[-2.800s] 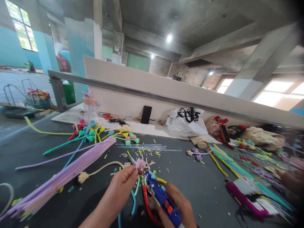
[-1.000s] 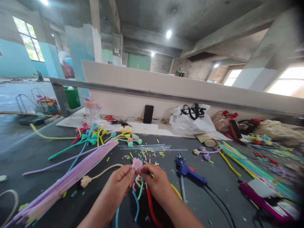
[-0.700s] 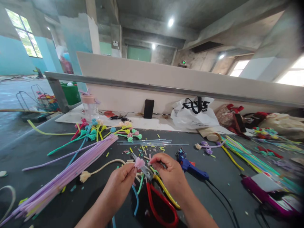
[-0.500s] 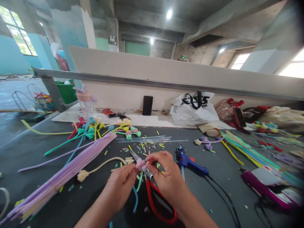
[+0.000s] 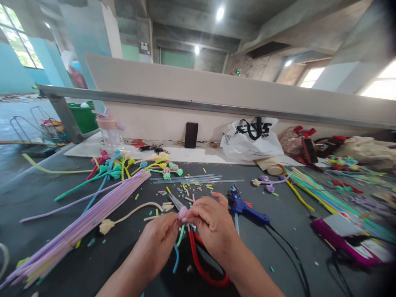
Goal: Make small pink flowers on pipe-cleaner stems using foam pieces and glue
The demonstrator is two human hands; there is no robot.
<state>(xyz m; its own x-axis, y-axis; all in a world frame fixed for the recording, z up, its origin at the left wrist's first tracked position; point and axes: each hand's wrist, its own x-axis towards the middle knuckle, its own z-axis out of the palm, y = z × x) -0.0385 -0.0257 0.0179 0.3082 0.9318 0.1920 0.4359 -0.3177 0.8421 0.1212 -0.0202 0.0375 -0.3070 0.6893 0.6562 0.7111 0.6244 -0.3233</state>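
Between my two hands is a small pink pipe-cleaner flower [image 5: 183, 213], gripped from both sides. My left hand [image 5: 158, 237] pinches its left side with thumb and forefinger. With bent fingers, my right hand [image 5: 212, 220] holds its right side, the little finger sticking out. Under the hands lie red-handled scissors [image 5: 198, 264], their blades pointing away and partly hidden by my fingers. A cream pipe-cleaner flower [image 5: 107, 226] on a curved stem rests left of my left hand. Short blue and green stems [image 5: 176, 258] hang or lie just below the hands; I cannot tell which.
A bundle of lilac and pink pipe cleaners [image 5: 93, 218] lies on the left. Finished flowers [image 5: 114, 169] sit behind it. Clear glue sticks [image 5: 198, 180] lie ahead. To the right are a blue glue gun [image 5: 247, 210] with its cord and a purple device [image 5: 343, 239]. A phone [image 5: 191, 135] stands at the back.
My right hand has turned and closed in over the pink flower, its fingers now covering more of the flower's right side. The left hand keeps its pinch. The whole view has shifted slightly.
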